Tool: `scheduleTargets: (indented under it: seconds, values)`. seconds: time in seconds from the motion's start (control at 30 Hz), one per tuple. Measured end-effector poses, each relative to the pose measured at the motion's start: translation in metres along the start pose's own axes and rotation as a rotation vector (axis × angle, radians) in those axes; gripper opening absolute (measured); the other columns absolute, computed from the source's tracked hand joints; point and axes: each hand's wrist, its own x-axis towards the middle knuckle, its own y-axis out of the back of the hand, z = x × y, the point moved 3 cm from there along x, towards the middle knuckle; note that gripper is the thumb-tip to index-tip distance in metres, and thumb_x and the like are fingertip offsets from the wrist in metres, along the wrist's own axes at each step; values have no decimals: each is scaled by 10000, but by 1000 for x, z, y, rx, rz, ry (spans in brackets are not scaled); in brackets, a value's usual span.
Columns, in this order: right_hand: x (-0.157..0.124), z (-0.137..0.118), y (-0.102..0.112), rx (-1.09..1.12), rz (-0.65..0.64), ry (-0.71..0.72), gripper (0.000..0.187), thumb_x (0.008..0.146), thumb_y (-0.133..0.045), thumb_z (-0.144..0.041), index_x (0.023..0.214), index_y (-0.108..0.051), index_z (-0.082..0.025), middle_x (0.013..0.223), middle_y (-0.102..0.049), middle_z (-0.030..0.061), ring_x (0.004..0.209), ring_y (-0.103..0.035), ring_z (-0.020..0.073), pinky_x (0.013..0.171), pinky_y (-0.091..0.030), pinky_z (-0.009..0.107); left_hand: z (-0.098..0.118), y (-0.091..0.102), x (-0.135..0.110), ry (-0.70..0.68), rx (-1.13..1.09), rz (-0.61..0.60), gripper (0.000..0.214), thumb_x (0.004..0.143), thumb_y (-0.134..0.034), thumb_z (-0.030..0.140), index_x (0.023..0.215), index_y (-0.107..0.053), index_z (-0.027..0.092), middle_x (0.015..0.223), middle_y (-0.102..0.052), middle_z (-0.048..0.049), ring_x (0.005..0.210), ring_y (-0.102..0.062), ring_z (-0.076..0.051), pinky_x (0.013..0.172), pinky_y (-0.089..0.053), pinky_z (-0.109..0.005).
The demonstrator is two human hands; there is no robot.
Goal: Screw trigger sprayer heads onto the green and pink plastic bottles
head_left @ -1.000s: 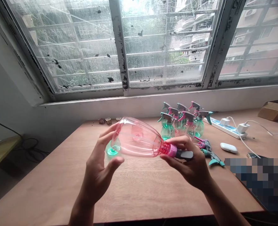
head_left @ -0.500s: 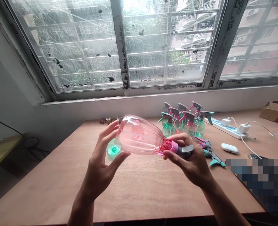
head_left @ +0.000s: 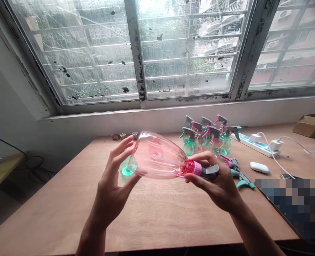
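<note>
A clear pink spray bottle (head_left: 159, 156) is held on its side above the table, base to the left. My right hand (head_left: 216, 181) grips its pink collar and grey spray head (head_left: 209, 171), thumb in front and fingers behind. Around the base, my left hand (head_left: 117, 181) has its fingers spread and its thumb tip overlapping the bottle's lower edge; firm contact there cannot be made out. Behind the left fingers is a green transparent bottle (head_left: 127, 171), partly hidden.
Several green and pink spray bottles (head_left: 190, 145) stand at the back right. Loose spray heads (head_left: 240, 177) lie beside my right hand. Farther right are a power strip (head_left: 256, 145) with cables, a white case (head_left: 259, 167), a cardboard box (head_left: 310, 125) and a pixelated dark area. Small brown pieces (head_left: 122, 136) lie at the back.
The base of the pink bottle has dipped slightly. My left hand has shifted a little left, and its thumb tip now shows through the bottle's edge. The right hand keeps its grip.
</note>
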Motion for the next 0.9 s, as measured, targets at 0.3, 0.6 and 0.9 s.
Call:
scheduleTargets:
  seconds: [0.3,0.6,0.9]
  values:
    - [0,-2,-1,-164,-8,157,236,947,-852,-252,1096,-670,-263,752,-751,-28,570,-693,148,535,-575,232,1,-5,-1,84,-63,5,479,1008,-779,421,1462,-636,369,1687,-509,-88,1581,-462,-382,1311,-370,-690]
    - [2,0,0,4,20,4,266,909,-900,-315,1058,-688,-257,767,-748,-28,578,-670,139,506,-530,217,3,-5,0,28,-15,-2,554,1024,-761,267,1525,-607,447,1676,-524,-23,1604,-441,-326,1337,-388,-613]
    - [0,-1,-2,-179,50,223,270,967,-824,-211,1170,-656,-269,852,-786,-8,624,-727,151,564,-595,240,2,-4,1,36,17,-24,604,976,-827,324,1531,-601,396,1666,-531,-69,1605,-433,-355,1326,-387,-639]
